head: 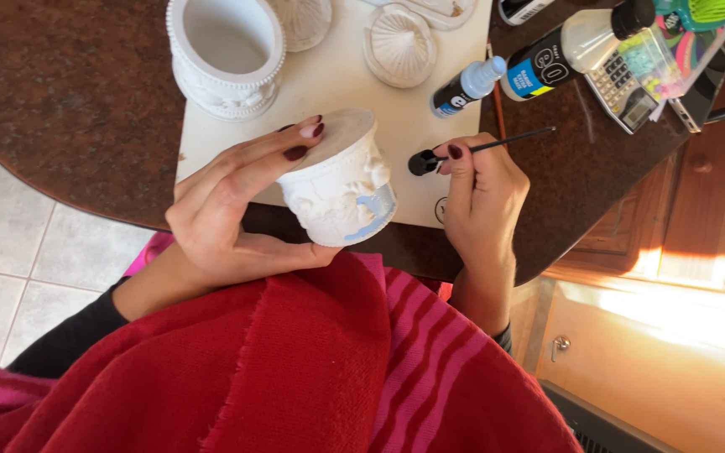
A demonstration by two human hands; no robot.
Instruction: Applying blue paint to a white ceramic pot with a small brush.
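My left hand (pixel 228 210) grips a small white relief-moulded ceramic pot (pixel 341 189) turned upside down, its base up, with a patch of light blue paint on one side. My right hand (pixel 480 197) pinches a thin black-handled brush (pixel 505 140), whose tip rests in a black paint blob or cap (pixel 422 162) on the cream board (pixel 329 84). The pot is held just above the table's near edge, over my red striped wrap (pixel 312 369).
On the board stand a larger white pot (pixel 226 54) and shell-shaped white pieces (pixel 399 44). Two paint bottles (pixel 468 84) (pixel 572 46), a calculator (pixel 627 80) and a green comb (pixel 715 10) lie at right on the dark stone tabletop (pixel 69 101). Wooden cabinets stand at right.
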